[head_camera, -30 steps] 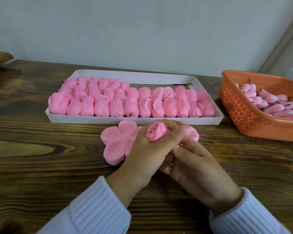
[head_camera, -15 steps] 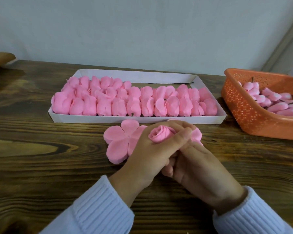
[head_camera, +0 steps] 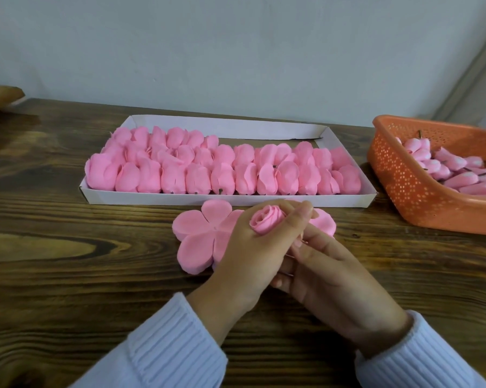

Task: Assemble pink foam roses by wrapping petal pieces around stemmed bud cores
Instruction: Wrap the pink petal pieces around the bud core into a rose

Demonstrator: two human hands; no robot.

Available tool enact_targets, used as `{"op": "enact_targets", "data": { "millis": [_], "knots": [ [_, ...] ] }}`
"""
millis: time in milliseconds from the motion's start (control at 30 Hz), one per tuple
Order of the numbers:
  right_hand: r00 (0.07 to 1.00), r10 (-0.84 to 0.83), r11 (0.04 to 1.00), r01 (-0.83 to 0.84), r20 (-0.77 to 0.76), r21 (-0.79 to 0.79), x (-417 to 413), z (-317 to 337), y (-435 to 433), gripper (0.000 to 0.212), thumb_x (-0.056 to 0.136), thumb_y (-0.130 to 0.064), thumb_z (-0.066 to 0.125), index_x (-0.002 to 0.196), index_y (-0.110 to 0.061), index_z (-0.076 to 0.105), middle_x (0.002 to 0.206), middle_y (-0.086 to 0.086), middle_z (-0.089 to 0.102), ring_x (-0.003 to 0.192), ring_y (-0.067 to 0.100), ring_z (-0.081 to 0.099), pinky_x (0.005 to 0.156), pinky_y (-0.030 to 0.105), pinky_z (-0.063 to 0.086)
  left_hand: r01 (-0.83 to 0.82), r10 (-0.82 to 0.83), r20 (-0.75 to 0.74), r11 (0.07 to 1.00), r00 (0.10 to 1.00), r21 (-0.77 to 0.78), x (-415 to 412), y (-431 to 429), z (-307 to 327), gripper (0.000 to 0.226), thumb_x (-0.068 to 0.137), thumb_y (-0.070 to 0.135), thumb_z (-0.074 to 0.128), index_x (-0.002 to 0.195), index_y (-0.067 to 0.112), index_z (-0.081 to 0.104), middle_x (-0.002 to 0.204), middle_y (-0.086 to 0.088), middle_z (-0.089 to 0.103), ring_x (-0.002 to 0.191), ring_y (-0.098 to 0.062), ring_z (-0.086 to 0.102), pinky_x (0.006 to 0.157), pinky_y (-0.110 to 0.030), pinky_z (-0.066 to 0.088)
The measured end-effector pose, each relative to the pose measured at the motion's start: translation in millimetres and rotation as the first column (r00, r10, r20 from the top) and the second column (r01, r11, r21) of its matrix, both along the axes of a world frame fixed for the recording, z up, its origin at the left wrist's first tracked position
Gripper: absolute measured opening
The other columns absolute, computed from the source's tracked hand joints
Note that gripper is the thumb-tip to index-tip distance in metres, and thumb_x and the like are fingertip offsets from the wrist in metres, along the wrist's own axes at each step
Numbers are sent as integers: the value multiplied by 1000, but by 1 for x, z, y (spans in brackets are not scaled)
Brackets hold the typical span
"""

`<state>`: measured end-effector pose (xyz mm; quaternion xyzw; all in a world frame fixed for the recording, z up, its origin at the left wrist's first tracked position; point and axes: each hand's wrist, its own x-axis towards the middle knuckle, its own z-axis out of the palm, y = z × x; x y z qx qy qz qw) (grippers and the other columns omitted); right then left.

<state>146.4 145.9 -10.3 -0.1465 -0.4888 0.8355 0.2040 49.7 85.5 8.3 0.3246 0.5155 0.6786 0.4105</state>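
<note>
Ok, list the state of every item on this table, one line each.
rose: rolled tight, held in the left hand
left hand: fingers curled round the rose
right hand: beneath the rose, grip hidden
petal piece: flat on the table, unwrapped
tray: nearly full of wrapped roses
basket: partly filled with bud cores

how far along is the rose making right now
Done: the white tray holds rows of wrapped roses, with bare space at its back right. In hand: the left hand grips a small rose; the right hand sits under it, its grip hidden. Left: flat petal pieces lie beside the hands, and the orange basket holds many bud cores.
</note>
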Motion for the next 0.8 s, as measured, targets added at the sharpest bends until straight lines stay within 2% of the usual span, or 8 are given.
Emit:
{"op": "enact_targets", "data": {
  "millis": [167,500,600,700,800],
  "knots": [
    [1000,13,1000,-14,20,5,1,0,1,49,81,-20,58,125,2,51,101,21,51,83,25,55,70,31,47,-20,20,1,1000,1000,-6,0,1,0,18,74,46,62,71,33,73,59,7,65,45,-4,58,35,-16,37],
    [1000,27,999,-27,9,-25,2,0,2,44,77,-22,62,117,-4,58,92,16,53,77,21,57,65,28,48,-32,32,-26,999,999,11,0,2,-3,25,74,45,62,71,21,70,56,3,61,42,-3,54,34,-16,36],
    [1000,19,1000,-19,18,-17,1,0,2,41,75,-24,64,111,-6,60,92,16,54,76,21,59,65,28,47,-21,22,-29,999,999,24,-1,2,-2,23,70,49,67,65,27,70,57,3,61,39,-3,53,32,-16,34],
    [1000,21,1000,-20,20,-17,1,0,2,43,75,-24,65,113,-4,59,93,16,54,77,21,59,65,28,47,-19,20,-24,999,1000,44,-1,1,-2,29,62,57,64,60,29,68,64,2,65,40,-4,54,32,-16,33],
    [1000,21,1000,-20,20,-20,-1,0,2,43,76,-24,65,114,-5,59,90,15,56,76,21,59,64,28,48,-16,16,-23,999,1000,34,-2,1,-1,29,62,58,62,63,30,69,58,6,63,41,-4,56,32,-16,34]
  ]
}}
